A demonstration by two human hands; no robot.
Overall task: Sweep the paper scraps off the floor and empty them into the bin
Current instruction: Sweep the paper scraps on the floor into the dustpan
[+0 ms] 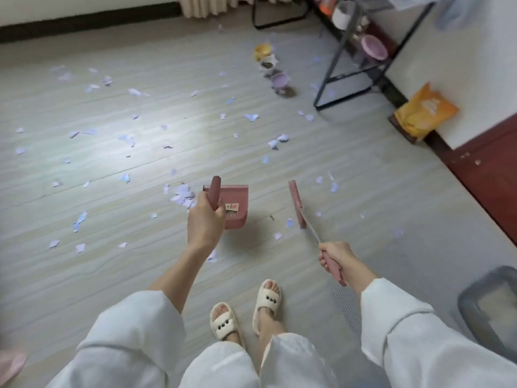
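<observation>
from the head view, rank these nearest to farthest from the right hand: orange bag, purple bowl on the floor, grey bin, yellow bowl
From the right hand, which holds the broom:
1. Grey bin, low on the right, just beyond the right sleeve.
2. Orange bag, against the right wall.
3. Purple bowl, ahead on the floor by the rack.
4. Yellow bowl, just beyond the purple one.

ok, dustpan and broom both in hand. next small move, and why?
Probably sweep the broom in the right hand leftward toward the dustpan held by the left hand: paper scraps lie between them, and a bigger pile sits beside the pan.
</observation>
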